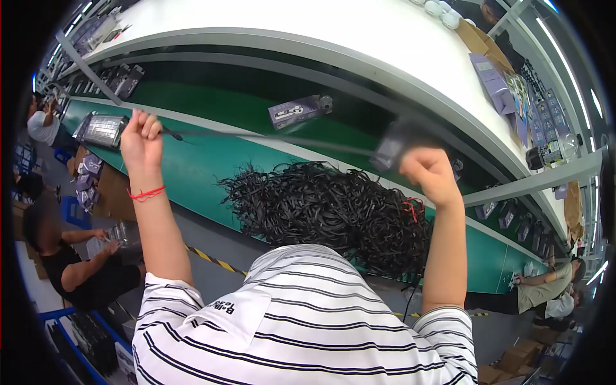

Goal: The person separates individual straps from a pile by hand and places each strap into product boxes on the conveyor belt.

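Observation:
My left hand, raised on the left with its fingers closed, grips one end of a thin black strap. The strap stretches to the right and is blurred by motion. My right hand is closed beside a blurred purple-grey box, where the strap's far end meets the box. What its fingers hold is hidden. A large tangled heap of black straps lies between my arms, with a small red piece at its right side.
A purple printed box lies on the green belt. A white shelf runs above it. Packages sit on the left. A co-worker sits at the left; other people are at the far right.

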Demonstrator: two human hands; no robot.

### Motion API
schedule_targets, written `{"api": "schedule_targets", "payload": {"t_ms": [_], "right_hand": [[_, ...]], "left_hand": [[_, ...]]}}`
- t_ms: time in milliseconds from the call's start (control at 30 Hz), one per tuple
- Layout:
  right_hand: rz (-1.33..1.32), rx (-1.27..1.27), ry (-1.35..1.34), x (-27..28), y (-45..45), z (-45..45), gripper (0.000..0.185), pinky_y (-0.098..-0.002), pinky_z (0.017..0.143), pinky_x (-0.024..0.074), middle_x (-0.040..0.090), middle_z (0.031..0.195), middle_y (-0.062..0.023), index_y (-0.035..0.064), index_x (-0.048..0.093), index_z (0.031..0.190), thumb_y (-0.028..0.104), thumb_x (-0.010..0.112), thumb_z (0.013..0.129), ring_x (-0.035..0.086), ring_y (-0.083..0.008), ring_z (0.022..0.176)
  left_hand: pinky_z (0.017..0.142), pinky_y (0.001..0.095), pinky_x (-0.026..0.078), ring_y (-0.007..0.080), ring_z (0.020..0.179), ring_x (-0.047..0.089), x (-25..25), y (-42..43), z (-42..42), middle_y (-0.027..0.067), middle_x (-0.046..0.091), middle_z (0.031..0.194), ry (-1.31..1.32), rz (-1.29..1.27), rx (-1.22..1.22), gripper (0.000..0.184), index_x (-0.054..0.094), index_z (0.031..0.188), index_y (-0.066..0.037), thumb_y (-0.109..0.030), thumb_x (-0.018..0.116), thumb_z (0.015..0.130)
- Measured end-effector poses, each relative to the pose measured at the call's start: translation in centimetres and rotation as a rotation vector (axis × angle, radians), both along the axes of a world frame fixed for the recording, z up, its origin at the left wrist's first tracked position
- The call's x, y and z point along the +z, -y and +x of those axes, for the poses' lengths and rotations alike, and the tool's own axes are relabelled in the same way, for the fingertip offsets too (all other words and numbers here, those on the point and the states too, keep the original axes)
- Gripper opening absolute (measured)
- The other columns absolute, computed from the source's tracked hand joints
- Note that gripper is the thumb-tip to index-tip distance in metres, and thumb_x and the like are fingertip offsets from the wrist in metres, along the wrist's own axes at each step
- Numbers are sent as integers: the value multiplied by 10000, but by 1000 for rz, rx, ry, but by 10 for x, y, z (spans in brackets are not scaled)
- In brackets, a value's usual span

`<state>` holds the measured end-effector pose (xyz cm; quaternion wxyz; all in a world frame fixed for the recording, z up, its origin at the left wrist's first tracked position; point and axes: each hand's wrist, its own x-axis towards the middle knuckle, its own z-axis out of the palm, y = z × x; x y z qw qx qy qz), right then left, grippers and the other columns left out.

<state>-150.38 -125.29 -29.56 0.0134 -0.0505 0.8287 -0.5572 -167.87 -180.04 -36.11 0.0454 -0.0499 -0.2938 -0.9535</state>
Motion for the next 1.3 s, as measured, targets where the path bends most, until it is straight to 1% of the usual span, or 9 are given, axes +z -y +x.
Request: {"api": "schedule_targets", "payload": {"t_ms": [200,400,500,767,933,1033,1067,1133,1300], "right_hand": [[-47,-205,-202,-9,5,17,227,-237,584,380,575,733,-8,12,616,729,144,683,901,515,-89,662],[-479,-62,-351,-34,141,-26,234,-365,869,475,621,940,-87,30,597,772,182,650,942,576,-210,957],[-685,-52,-130,-70,191,-49,247,-342,847,479,628,924,-69,46,596,834,236,608,992,587,-178,927],[-775,-229,300,-88,203,-47,307,-231,475,331,485,633,36,113,532,816,307,535,1053,406,-61,507],[-726,-165,253,-48,200,-58,341,-247,425,251,403,581,43,121,493,799,347,530,1052,329,-75,454],[-725,-202,171,-31,197,-72,347,-256,429,234,366,576,47,123,474,795,350,530,1051,303,-74,459],[-700,-263,100,-25,194,-79,348,-261,430,224,347,576,48,125,464,792,347,532,1051,288,-75,459],[-670,-327,22,-17,182,-90,349,-265,431,214,329,575,50,127,455,789,345,534,1050,272,-75,459],[-1053,-454,52,-43,147,-87,346,-267,478,278,361,574,39,119,454,783,326,548,1044,328,-98,487]], "left_hand": [[597,201,394,77,649,485,0,-45,48,-12,538,732,208,-891,-4,184,576,848,-97,-181,583,1011],[711,328,507,246,723,637,42,-153,94,109,654,773,-763,-1468,37,135,667,764,-17,-120,724,830],[610,291,480,138,653,607,55,-189,104,44,638,710,-505,-1608,-207,139,666,760,17,-69,704,862],[558,235,445,86,560,539,4,-195,85,-20,605,637,-144,-965,-677,210,708,812,37,-138,684,925],[620,265,506,97,680,612,-27,-186,72,17,677,795,-93,-693,-235,208,716,951,37,-163,658,955],[520,212,348,50,555,431,-36,-248,83,-48,541,721,-239,-275,-265,259,667,1082,16,-223,644,985],[520,212,348,50,555,431,-37,-243,86,-48,541,721,-240,-269,-264,259,667,1082,16,-223,644,985],[613,231,399,71,651,481,-37,-228,84,-26,522,786,-169,-392,-990,252,612,1114,-3,-236,598,1017],[742,277,433,113,743,500,-58,-247,64,10,526,807,-136,-643,-753,190,576,1112,-29,-200,569,1030]]}}
